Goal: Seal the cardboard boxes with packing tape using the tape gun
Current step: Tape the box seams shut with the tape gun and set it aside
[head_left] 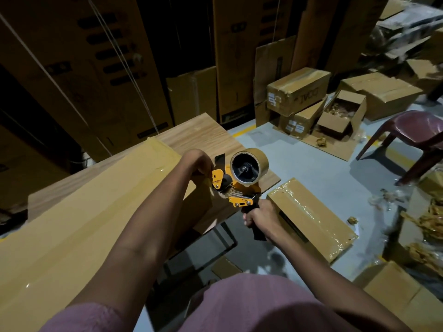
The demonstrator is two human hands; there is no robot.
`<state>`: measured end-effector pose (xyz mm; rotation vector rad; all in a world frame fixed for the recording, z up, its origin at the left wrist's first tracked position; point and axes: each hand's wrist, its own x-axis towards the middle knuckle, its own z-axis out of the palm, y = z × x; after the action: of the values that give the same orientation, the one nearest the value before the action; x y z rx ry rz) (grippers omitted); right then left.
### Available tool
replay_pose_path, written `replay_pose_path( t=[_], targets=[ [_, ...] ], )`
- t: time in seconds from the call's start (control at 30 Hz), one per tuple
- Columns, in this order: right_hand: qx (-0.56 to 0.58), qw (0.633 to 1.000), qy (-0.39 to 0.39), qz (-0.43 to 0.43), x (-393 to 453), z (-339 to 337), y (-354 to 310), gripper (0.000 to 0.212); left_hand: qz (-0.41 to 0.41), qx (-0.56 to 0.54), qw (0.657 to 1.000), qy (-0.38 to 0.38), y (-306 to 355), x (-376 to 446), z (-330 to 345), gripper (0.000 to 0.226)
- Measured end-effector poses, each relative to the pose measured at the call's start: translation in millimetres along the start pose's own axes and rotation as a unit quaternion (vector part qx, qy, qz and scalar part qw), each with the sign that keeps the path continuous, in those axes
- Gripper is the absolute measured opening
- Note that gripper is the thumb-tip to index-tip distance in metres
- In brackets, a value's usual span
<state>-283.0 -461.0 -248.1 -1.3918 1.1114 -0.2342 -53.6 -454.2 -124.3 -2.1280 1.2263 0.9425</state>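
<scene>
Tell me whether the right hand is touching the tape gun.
Touching. The head view shows the right hand with fingers wrapped round the black handle of the tape gun.

Dim indoor light, dark upper left, brighter floor at right, wide-angle edge bending, blurred right edge

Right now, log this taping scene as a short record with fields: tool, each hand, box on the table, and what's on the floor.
tool: orange tape gun with tape roll
right hand: grips the gun's black handle
left hand: at the gun's front end, fingers hidden
box: long cardboard box on wooden table, tape along its top
floor: taped box, open box, maroon chair
</scene>
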Motion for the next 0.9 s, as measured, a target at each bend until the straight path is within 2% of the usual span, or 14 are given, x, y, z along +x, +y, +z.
replay_pose_path(
  t=[0.13, 0.23, 0.57, 0.63, 0.73, 0.8, 0.9],
  targets=[
    [-0.030, 1.000, -0.002, -0.001, -1, 1, -1, 0.028, -0.023, 0.016, 0.999, 0.045, 2, 4, 0, 0.025],
    [-0.039, 0.999, 0.002, 0.005, 0, 1, -5, 0.026, -0.036, 0.016, 0.997, 0.070, 4, 7, 1, 0.020],
    [-0.084, 0.996, 0.008, 0.011, 17, -2, -11, 0.033, -0.045, -0.095, 0.989, 0.101, 4, 18, 9, 0.020],
    [-0.097, 0.995, 0.012, 0.010, 19, -3, -12, 0.036, -0.040, -0.089, 0.990, 0.097, 2, 18, 9, 0.017],
    [-0.132, 0.991, 0.024, -0.002, 10, -5, -24, 0.015, -0.038, -0.051, 0.993, 0.100, -1, 15, 6, 0.020],
    [-0.143, 0.989, 0.026, -0.002, 8, -8, -30, 0.015, -0.041, -0.027, 0.995, 0.090, -3, 15, 4, 0.027],
    [-0.147, 0.989, 0.030, 0.003, 8, -11, -32, 0.016, -0.039, -0.006, 0.996, 0.083, -4, 15, 1, 0.026]
  ],
)
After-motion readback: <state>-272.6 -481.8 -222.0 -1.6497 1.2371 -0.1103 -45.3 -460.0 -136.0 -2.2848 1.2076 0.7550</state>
